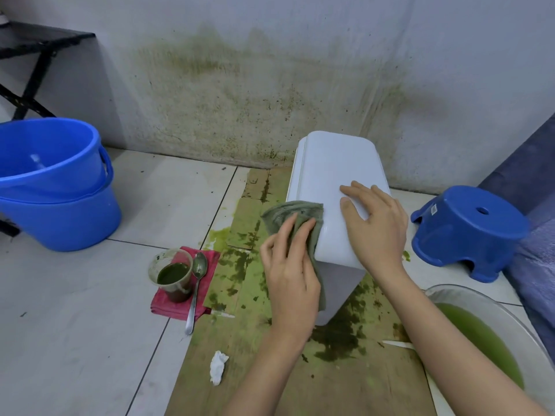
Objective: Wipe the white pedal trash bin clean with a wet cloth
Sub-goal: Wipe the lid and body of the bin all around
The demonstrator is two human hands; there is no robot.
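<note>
We see the white bin (336, 190) standing on stained cardboard (270, 364) by the wall, under both hands. Our left hand (289, 265) presses a grey-green cloth (292, 210) over the lid's left edge; our right hand (375, 223) lies flat, fingers spread, on top. Blue buckets (54, 187), a cup (174, 274), spoon (196, 289), stool (468, 232) and basin (492, 313) surround it.

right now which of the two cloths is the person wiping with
The grey-green cloth, pressed on the white bin by the left hand. The red cloth lies on the floor under a cup.
</note>
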